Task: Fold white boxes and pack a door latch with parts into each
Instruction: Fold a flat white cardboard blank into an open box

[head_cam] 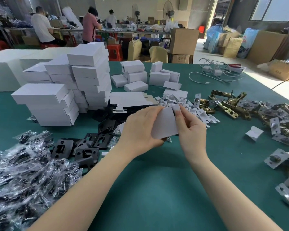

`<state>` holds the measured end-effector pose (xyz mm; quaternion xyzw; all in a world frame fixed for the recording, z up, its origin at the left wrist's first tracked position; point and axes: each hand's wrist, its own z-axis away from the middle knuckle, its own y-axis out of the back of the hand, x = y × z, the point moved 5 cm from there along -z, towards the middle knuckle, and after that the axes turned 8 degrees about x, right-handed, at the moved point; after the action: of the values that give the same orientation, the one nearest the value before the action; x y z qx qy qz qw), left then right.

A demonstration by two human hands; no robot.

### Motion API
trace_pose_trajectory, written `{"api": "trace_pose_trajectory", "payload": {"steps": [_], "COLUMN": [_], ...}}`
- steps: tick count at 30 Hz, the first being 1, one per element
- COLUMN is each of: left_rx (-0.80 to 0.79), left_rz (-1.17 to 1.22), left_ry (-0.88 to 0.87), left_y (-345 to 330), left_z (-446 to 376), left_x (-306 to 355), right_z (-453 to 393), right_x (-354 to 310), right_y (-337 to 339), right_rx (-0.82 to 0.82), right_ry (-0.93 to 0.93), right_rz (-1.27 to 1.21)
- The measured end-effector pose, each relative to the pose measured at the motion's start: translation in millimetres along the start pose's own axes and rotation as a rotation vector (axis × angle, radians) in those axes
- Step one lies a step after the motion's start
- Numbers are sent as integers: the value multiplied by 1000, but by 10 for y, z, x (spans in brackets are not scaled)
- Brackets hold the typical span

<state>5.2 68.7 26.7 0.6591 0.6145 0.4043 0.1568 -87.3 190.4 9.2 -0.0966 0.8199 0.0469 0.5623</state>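
Both hands hold one white box (163,124) above the green table (157,189), mid-fold. Left hand (140,129) grips its lower left edge, fingers curled beneath. Right hand (190,125) pinches the upper flap (175,107) between thumb and fingers. Stacked finished boxes (60,90) stand at left. Brass door latches (227,105) lie at right, black strike plates (83,147) and bagged parts (23,177) at left.
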Motion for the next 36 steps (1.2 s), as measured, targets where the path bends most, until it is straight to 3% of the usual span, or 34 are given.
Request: {"api": "trace_pose_trajectory", "payload": {"steps": [17,24,29,31,36], "left_rx": [-106,-109,-176,-156,-168], "left_rz": [68,59,58,57,220], "left_ry": [128,148,153,159,263], "left_y": [-13,30,19,31,16], "left_z": [-11,-28,-29,-40,-45], "left_x": [-22,-87,-123,-129,-112], "right_z": [32,99,109,100,141], "right_x": [-54,-27,-26,-29,-38], "right_y": [-89,-199,-132,-134,-148], "right_rx": [-221,-519,-708,-661,-273], "right_ry": [-6,61,-92,-71,130], "right_rz": [0,196,186,194,37]}}
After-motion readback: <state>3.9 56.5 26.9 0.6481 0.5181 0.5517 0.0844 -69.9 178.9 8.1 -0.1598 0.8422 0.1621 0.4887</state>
